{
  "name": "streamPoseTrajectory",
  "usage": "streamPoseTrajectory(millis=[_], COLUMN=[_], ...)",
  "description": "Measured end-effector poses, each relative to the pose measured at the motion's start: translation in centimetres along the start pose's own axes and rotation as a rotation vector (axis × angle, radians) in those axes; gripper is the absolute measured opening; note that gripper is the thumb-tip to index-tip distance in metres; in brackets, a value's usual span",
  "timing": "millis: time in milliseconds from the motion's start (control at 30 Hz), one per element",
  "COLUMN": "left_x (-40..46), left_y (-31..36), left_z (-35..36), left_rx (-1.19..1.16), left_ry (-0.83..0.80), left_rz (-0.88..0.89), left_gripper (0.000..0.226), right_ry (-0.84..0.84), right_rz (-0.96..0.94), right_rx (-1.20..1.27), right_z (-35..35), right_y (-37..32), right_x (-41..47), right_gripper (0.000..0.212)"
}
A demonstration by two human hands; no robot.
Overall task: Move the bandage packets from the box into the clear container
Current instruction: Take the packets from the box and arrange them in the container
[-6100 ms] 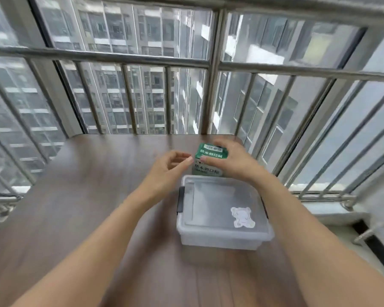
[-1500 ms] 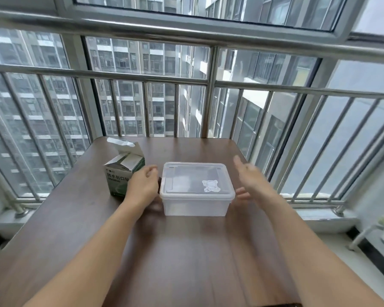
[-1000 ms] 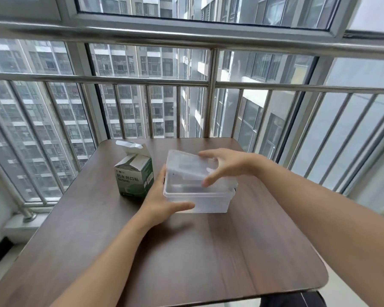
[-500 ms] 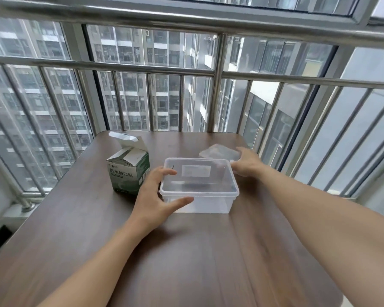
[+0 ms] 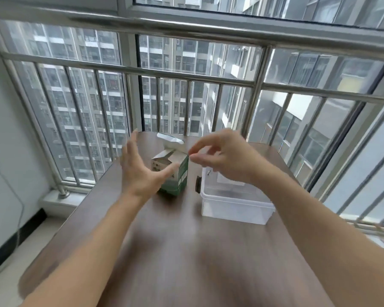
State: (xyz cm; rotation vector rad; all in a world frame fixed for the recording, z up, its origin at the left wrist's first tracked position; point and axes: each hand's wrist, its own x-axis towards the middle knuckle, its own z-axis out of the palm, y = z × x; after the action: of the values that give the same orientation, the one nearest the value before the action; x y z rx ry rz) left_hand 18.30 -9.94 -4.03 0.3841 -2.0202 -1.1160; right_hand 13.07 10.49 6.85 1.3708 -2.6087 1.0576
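Container (image 5: 235, 203) is sitting lidless beneath our right hand (image 5: 225, 160), its fingers loosely curled, gripping nothing. Box (image 5: 174, 171), flaps open, is standing between both hands; our left hand (image 5: 140, 171) is spreading wide, risking tipping it.

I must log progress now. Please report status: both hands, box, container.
Left hand open beside the box, not gripping. Right hand empty, fingers loosely curled at the box top. Flaps open; clear container lidless. Nothing in the way.

Box (image 5: 177, 173) lower front hidden behind left hand (image 5: 142, 171); contents unseen.
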Motion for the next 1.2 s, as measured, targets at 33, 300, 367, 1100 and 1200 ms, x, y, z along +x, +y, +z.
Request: streamPoseTrajectory(millis=[33, 300, 367, 1100, 1200], left_x=[0.4, 2.3, 2.1, 0.1, 0.1], left_y=[-0.5, -2.6, -2.6, -1.7, -1.7], left_z=[0.2, 1.9, 2.3, 2.7, 2.7], left_rx=[0.014, -0.643, -0.65, -0.588, -0.587], left_ry=[-0.127, -0.291, -0.258, -0.235, -0.245], left_rz=[-0.022, -0.265, -0.281, -0.258, -0.265], left_gripper=[0.132, 0.078, 0.059, 0.023, 0.028], right_ry=[-0.029, 0.039, 0.021, 0.145, 0.054], right_rz=[-0.019, -0.048, -0.057, 0.084, 0.079], right_rx=[-0.072, -0.256, -0.26, -0.762, -0.808], right_z=[1.6, 6.7, 7.3, 7.2, 7.2], right_y=[-0.6, 1.4, 1.7, 0.3, -0.1], right_x=[0.9, 5.6, 6.0, 6.9, 7.9], right_gripper=[0.016, 0.027, 0.02, 0.016, 0.016])
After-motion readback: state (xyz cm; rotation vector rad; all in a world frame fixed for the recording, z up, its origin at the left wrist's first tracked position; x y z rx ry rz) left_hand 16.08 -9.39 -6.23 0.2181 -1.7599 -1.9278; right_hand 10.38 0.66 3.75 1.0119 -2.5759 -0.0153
